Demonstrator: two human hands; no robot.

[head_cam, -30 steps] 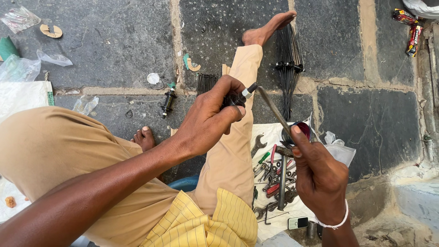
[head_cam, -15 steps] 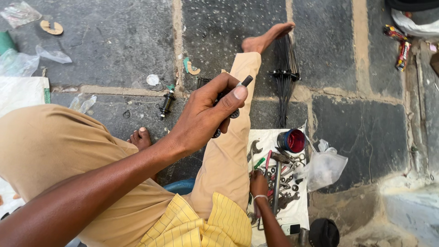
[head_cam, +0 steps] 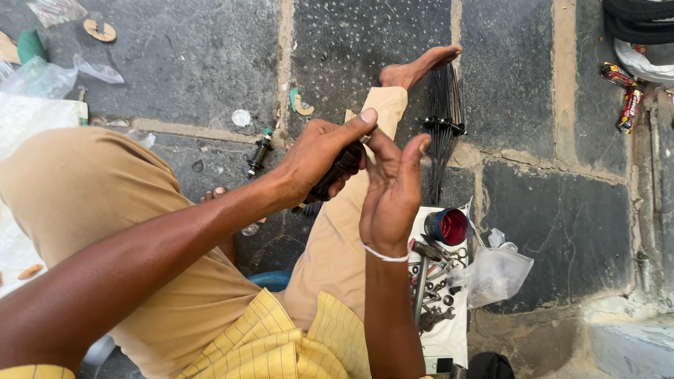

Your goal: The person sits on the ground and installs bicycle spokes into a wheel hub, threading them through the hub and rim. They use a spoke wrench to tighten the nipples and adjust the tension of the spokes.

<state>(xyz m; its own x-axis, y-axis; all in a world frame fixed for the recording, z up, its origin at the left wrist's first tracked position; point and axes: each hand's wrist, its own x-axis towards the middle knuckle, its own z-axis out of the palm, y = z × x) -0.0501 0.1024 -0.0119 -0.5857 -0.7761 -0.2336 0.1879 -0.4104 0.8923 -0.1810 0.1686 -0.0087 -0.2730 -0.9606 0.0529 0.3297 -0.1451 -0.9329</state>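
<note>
Head view, left hand: your left hand (head_cam: 319, 151) is wrapped around a short black cylindrical part (head_cam: 338, 170), thumb along its top, held above your outstretched leg.
Right hand: your right hand (head_cam: 390, 189) is open, fingers spread, palm just right of the part and holding nothing.
Below right: small red round tin (head_cam: 447, 226) and loose grey metal spanners (head_cam: 430, 281) on a white sheet.
Far right: bundle of thin black spokes (head_cam: 444, 119).
Advice: keep the part steady and grip firm.

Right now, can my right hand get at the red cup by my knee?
Probably yes. The right hand is open and holds nothing, and the red cup sits just below it on the white sheet, with nothing between.
</note>
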